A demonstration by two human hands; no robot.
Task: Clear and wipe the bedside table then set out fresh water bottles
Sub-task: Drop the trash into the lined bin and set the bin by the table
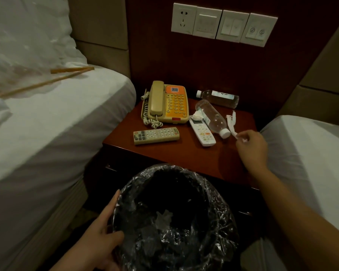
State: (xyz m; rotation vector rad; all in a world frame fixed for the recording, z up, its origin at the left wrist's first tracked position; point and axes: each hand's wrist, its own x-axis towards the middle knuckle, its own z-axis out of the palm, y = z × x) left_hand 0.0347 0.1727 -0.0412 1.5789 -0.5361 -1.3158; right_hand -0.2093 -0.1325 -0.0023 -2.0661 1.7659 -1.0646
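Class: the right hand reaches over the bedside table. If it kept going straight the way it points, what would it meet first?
The right hand already pinches the white paper wrapper. Going straight on, it would probably meet the nearer water bottle first, though depth is unclear.

The left hand [98, 237] is cut off by the bottom edge at the wrist; the bin [174, 222] loses its near rim there too, and its dark depths (bar one pale scrap) cannot be read; the chopsticks [47, 81] blur toward the left edge; the switch plates [223, 25] carry markings too small to tell.
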